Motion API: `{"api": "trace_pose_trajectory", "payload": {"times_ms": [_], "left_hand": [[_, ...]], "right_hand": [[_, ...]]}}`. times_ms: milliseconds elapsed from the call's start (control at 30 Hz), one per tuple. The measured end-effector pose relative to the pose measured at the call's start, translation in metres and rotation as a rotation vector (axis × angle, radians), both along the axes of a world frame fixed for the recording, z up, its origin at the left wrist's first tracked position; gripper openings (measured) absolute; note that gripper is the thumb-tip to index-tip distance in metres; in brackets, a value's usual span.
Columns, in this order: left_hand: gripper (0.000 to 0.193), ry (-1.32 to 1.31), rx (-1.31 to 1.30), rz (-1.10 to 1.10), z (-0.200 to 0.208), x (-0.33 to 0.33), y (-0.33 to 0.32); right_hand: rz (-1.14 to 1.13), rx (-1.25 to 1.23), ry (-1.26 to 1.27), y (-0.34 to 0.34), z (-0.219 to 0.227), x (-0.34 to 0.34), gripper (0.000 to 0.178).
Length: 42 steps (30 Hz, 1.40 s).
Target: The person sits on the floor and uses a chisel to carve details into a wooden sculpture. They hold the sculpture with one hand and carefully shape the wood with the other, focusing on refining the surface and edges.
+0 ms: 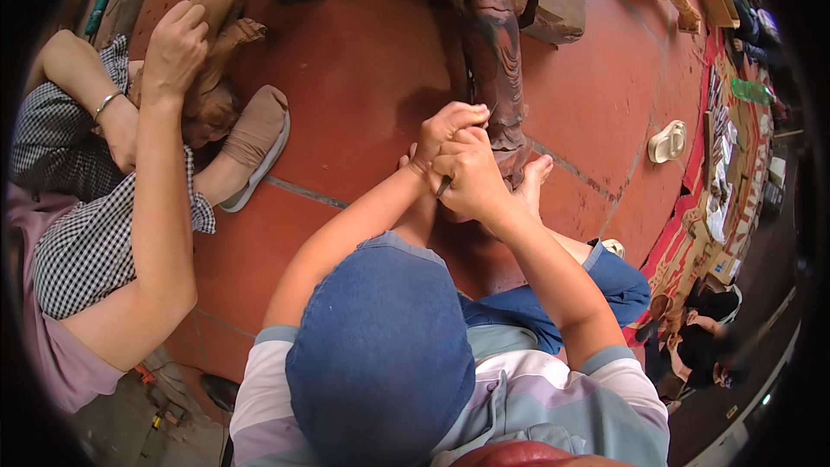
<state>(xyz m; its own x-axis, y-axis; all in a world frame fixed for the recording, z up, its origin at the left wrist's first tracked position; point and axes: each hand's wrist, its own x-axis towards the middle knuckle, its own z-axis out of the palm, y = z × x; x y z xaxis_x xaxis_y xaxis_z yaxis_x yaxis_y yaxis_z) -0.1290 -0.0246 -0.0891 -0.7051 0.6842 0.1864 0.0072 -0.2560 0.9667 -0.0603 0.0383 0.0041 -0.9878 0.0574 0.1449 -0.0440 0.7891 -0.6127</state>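
A dark brown carved wooden figure (497,52), with folds like drapery cut into it, lies on the floor in front of me. Both my hands meet at its lower end. My right hand (471,175) is closed around a slim carving tool (443,187), whose dark end sticks out below the fist. Just above, my left hand (445,128) is closed near the tool's front end, its fingers close to the wood. A thin tip shows beside them; the blade's shape is too small to tell. My bare foot (534,175) rests beside the figure's base.
At left, a co-worker in checked trousers (91,259) grips another wooden carving (220,0). A wood block (558,7) lies beyond my figure. One pale clog (667,142) sits on the red tiles at right, near a patterned mat (687,242) with tools. My denim knee (376,337) rises close by.
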Motion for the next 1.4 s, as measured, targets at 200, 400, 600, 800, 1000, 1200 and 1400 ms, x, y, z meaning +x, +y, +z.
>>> {"api": "trace_pose_trajectory", "payload": {"times_ms": [200,400,600,800,1000,1200,1400], "left_hand": [[0.025,0.125,0.025,0.131,0.004,-0.016,0.012],[0.024,0.117,0.083,-0.034,-0.011,-0.01,0.005],[0.029,0.185,-0.033,0.089,-0.005,-0.002,0.009],[0.026,0.159,-0.074,0.098,0.025,-0.021,0.02],[0.029,0.189,-0.118,0.013,0.025,-0.017,0.009],[0.021,0.318,-0.101,0.049,-0.009,0.007,0.002],[0.035,0.262,-0.135,0.027,0.027,-0.018,0.017]], "right_hand": [[0.032,-0.087,0.031,0.01,0.001,-0.019,0.005],[0.012,0.01,0.014,0.005,0.003,-0.01,0.004],[0.097,-0.024,-0.052,0.014,-0.004,0.004,0.006],[0.086,-0.037,0.03,0.028,0.002,-0.011,0.007],[0.094,-0.144,0.038,0.029,0.009,-0.005,0.007],[0.068,-0.167,0.062,0.013,-0.001,0.019,0.005],[0.043,-0.117,0.142,0.029,0.009,0.0,0.006]]}}
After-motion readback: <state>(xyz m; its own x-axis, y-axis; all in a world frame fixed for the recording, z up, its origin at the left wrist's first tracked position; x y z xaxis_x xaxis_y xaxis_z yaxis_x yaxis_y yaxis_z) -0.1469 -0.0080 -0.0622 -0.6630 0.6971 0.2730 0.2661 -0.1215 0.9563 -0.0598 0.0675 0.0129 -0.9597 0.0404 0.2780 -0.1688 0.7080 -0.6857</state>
